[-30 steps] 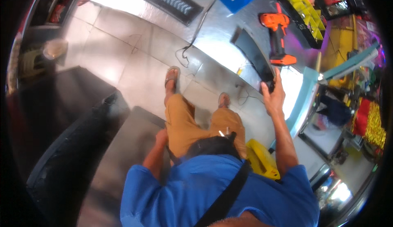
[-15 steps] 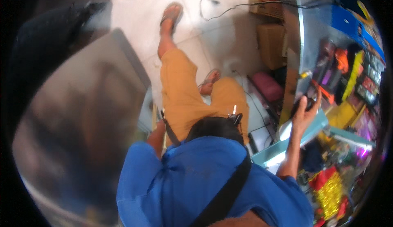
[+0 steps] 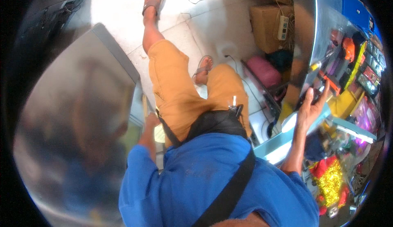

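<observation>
My right hand is over the goods-filled display counter at the right, with thumb and forefinger stretched apart. A small dark object shows between them; whether I touch it cannot be made out. An orange-handled item lies just beyond the fingertips. Under my right forearm runs a pale blue-green frame bar. My left hand hangs low by my left thigh, next to a thin pale wooden strip and a pale yellow perforated piece. Its fingers are mostly hidden.
A large shiny grey panel stands close at the left. Cardboard boxes, a white power strip and a pink bundle are along the counter's base. A black cable trails over the tiled floor. Colourful packets crowd the right.
The view has shifted, and the floor, legs and panel appear further up and left. My right hand keeps its place over the counter, thumb and forefinger still apart. My left hand shows more clearly.
</observation>
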The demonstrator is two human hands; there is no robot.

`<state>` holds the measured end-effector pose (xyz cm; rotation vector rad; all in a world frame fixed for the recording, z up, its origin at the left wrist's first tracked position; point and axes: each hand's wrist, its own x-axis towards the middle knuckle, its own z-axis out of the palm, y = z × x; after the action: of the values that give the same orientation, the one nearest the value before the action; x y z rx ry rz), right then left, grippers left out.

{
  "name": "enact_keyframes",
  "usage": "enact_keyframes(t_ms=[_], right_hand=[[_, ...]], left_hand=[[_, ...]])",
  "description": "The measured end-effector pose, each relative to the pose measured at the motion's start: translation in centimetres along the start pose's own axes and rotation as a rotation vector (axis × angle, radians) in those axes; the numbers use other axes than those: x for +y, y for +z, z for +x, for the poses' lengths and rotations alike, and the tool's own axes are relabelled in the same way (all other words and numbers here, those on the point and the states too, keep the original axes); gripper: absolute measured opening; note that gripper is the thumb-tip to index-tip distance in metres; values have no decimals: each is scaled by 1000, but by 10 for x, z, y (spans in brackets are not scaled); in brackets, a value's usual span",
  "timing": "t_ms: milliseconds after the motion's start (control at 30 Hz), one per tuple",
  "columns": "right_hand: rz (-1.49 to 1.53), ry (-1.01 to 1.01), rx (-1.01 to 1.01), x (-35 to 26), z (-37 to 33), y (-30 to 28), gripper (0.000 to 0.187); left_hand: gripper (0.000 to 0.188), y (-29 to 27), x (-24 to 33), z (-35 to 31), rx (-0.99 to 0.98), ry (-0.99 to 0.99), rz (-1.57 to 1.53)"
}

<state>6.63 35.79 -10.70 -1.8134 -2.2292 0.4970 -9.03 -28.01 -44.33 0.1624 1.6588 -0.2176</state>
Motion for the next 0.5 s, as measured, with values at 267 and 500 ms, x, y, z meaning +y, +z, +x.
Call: enact_keyframes(t_ms=[267,500], right_hand=[[22,74,-27,-14,1,-3,70],[-54,25,-30,-12,4,-5,66]], left_hand=[[58,-104,79,37,98,107,-56],[49,-263,221,63,216,361,-171]])
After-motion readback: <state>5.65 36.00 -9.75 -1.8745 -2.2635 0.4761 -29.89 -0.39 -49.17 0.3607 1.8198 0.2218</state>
